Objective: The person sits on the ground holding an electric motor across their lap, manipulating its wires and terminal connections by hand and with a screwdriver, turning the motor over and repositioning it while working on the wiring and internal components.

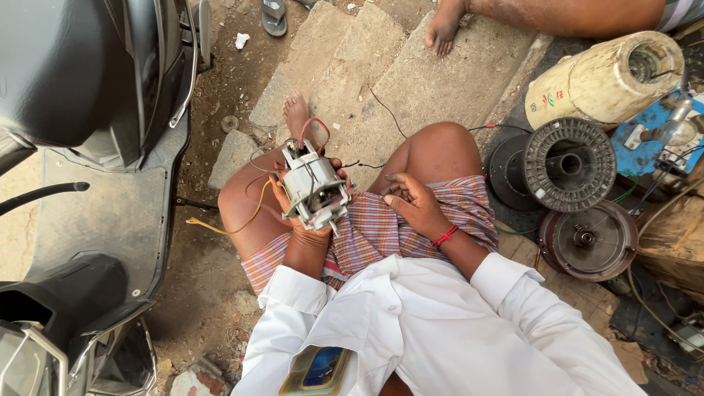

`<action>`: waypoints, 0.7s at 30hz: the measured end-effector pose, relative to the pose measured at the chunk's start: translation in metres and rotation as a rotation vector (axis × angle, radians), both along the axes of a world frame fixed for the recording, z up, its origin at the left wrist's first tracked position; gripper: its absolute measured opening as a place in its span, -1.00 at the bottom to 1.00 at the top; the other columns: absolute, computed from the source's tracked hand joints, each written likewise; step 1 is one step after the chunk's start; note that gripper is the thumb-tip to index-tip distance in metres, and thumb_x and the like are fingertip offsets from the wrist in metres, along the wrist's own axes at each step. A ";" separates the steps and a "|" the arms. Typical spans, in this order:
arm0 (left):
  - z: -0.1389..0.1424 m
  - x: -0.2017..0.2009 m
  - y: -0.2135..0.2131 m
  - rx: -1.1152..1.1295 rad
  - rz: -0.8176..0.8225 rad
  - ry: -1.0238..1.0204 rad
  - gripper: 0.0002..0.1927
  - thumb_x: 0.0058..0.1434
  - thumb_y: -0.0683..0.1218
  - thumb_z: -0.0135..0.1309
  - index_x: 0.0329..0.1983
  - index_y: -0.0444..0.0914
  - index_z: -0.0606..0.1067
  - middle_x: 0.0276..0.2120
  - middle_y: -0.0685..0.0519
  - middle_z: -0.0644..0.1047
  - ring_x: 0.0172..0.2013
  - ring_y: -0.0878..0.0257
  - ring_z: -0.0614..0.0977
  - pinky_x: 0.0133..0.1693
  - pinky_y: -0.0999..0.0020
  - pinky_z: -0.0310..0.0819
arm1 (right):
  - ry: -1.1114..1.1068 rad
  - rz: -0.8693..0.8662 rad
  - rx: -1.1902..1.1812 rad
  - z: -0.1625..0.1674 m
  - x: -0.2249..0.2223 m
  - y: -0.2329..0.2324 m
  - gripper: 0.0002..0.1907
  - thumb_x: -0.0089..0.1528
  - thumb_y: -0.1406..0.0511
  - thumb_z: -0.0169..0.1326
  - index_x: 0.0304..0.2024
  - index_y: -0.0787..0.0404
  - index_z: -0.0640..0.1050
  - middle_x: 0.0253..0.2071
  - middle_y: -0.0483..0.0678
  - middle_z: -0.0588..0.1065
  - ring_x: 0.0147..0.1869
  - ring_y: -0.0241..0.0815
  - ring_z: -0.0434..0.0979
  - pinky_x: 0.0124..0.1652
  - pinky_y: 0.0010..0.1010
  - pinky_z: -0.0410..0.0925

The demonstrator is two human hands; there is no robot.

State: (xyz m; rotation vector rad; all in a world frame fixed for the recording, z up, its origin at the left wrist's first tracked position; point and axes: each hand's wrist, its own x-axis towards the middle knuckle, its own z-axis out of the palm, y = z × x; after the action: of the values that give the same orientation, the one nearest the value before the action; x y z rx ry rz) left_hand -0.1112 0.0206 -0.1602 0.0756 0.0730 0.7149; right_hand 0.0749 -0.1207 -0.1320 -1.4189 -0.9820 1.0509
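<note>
My left hand (304, 227) cradles a small grey electric motor (314, 189) from below, over my left knee. Red, black and yellow wires (227, 229) trail from the motor. My right hand (414, 205) rests on my checked cloth at the right thigh, fingers curled around a small thin dark tool whose tip points toward the motor. A red thread circles the right wrist (445, 236). I sit on a stone step in a white shirt.
A parked scooter (95, 147) fills the left side. At the right lie a black wire spool (568, 165), a round metal motor cover (587, 240) and a cream cylinder (605, 79). Another person's bare foot (444, 29) rests on the stone slab above.
</note>
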 end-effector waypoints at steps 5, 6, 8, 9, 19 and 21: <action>0.000 -0.004 -0.004 0.046 -0.089 -0.166 0.04 0.22 0.51 -0.02 0.53 -0.27 0.20 0.18 -0.38 0.41 0.08 -0.23 0.57 -0.01 -0.16 0.63 | -0.017 -0.004 -0.024 -0.004 -0.001 -0.002 -0.54 0.32 0.32 0.14 0.24 0.34 0.40 -0.06 -0.02 0.57 -0.06 -0.38 0.56 -0.07 -0.53 0.45; 0.001 -0.004 -0.004 0.052 -0.113 -0.173 0.06 0.21 0.52 -0.02 0.52 -0.28 0.19 0.18 -0.38 0.41 0.07 -0.24 0.58 -0.02 -0.17 0.63 | -0.024 -0.003 -0.023 -0.005 -0.001 -0.003 -0.54 0.32 0.32 0.15 0.24 0.34 0.40 -0.06 -0.02 0.57 -0.06 -0.38 0.56 -0.07 -0.53 0.45; 0.003 -0.006 -0.006 0.060 -0.159 -0.185 0.09 0.19 0.54 -0.02 0.52 -0.29 0.17 0.16 -0.38 0.42 0.07 -0.26 0.58 -0.04 -0.20 0.62 | -0.023 -0.003 -0.026 -0.007 0.000 -0.004 -0.54 0.32 0.32 0.15 0.23 0.34 0.40 -0.07 -0.03 0.56 -0.06 -0.38 0.56 -0.08 -0.53 0.45; 0.003 -0.005 -0.007 0.068 -0.159 -0.188 0.08 0.21 0.53 -0.02 0.52 -0.30 0.17 0.15 -0.39 0.42 0.07 -0.26 0.59 -0.04 -0.22 0.62 | -0.016 -0.004 -0.029 -0.007 0.000 -0.004 -0.54 0.32 0.32 0.15 0.23 0.34 0.41 -0.07 -0.03 0.56 -0.07 -0.38 0.55 -0.08 -0.54 0.44; 0.000 0.000 -0.006 0.122 -0.231 -0.135 0.11 0.11 0.49 0.12 0.50 -0.33 0.21 0.13 -0.40 0.44 0.06 -0.32 0.60 0.01 -0.19 0.60 | -0.026 0.007 -0.035 -0.002 0.002 -0.006 -0.55 0.32 0.33 0.15 0.23 0.35 0.42 -0.09 -0.04 0.56 -0.08 -0.39 0.55 -0.11 -0.54 0.44; 0.000 -0.001 -0.010 0.116 -0.205 -0.100 0.10 0.13 0.49 0.13 0.51 -0.31 0.21 0.16 -0.39 0.43 0.07 -0.32 0.59 0.06 -0.18 0.58 | -0.035 0.010 -0.023 0.001 0.002 -0.005 -0.56 0.32 0.33 0.14 0.22 0.35 0.41 -0.09 -0.04 0.57 -0.08 -0.39 0.56 -0.10 -0.54 0.44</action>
State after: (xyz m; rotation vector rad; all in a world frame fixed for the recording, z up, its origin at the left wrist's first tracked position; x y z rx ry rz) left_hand -0.1118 0.0110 -0.1603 0.1562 -0.0719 0.5170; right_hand 0.0770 -0.1261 -0.1308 -1.4563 -1.0056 1.0505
